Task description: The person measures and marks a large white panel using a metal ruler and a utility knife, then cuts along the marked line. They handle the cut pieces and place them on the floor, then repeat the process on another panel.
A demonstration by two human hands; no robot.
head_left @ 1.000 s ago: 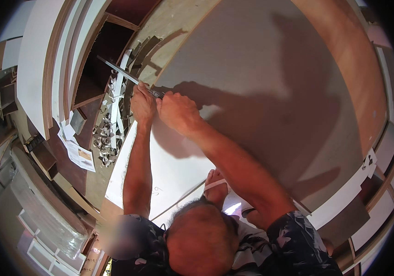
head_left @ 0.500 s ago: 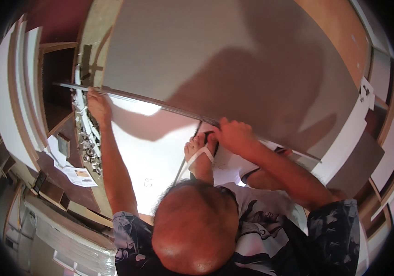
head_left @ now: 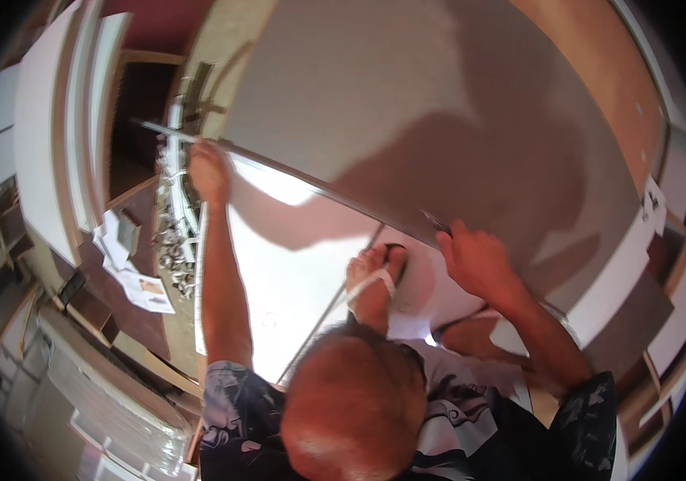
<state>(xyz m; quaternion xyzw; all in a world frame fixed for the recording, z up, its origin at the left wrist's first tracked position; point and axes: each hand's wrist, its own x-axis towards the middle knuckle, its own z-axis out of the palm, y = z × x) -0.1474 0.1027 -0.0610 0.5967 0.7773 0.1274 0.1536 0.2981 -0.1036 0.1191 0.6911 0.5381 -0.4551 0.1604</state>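
A long thin metal straightedge lies slantwise along the near edge of a large grey-brown panel. My left hand is closed around the straightedge near its left end, which sticks out past the panel. My right hand is closed on a slim, dark pointed tool, its tip toward the panel by the straightedge; whether it is a knife or a marker cannot be made out. Below the edge lies a white board, with my sandalled foot on it.
On the left, several boards stand upright beside a dark open box. A strip of small metal fittings and printed papers lie next to them. An orange-brown board lies at the far right, with stacked panels along the right side.
My right hand has moved to the right, away from its earlier spot on the straightedge, and the pointed tool now shows clearly. My left hand keeps its grip. The whole view has shifted a little.
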